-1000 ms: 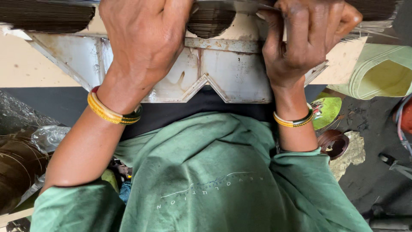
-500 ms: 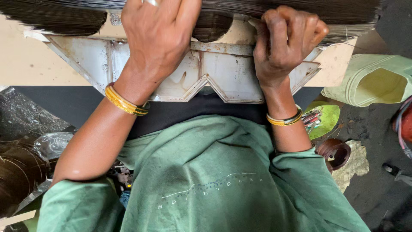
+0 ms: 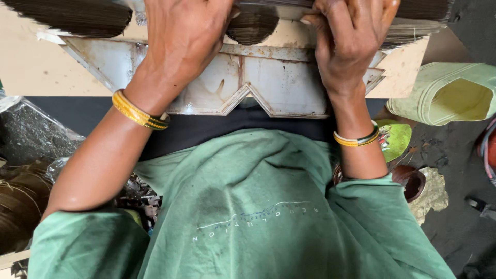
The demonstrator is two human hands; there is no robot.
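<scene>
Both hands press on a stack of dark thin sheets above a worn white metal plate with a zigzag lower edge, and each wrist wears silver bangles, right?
Not quite: the head view shows yellow-gold bangles, not silver, one set on the left wrist and one on the right wrist. The rest holds: the left hand and right hand press on the stack of dark thin sheets above the worn white metal plate with a zigzag lower edge.

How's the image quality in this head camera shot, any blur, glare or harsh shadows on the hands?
In the head view, light is soft and even, without hard shadows; the left hand and right hand look sharp, with only a mild sheen on the knuckles; the worn metal plate shows dull reflection, not glare; the dark stacked sheets at the top edge lose detail in shade, and both hands are cropped there.
</scene>
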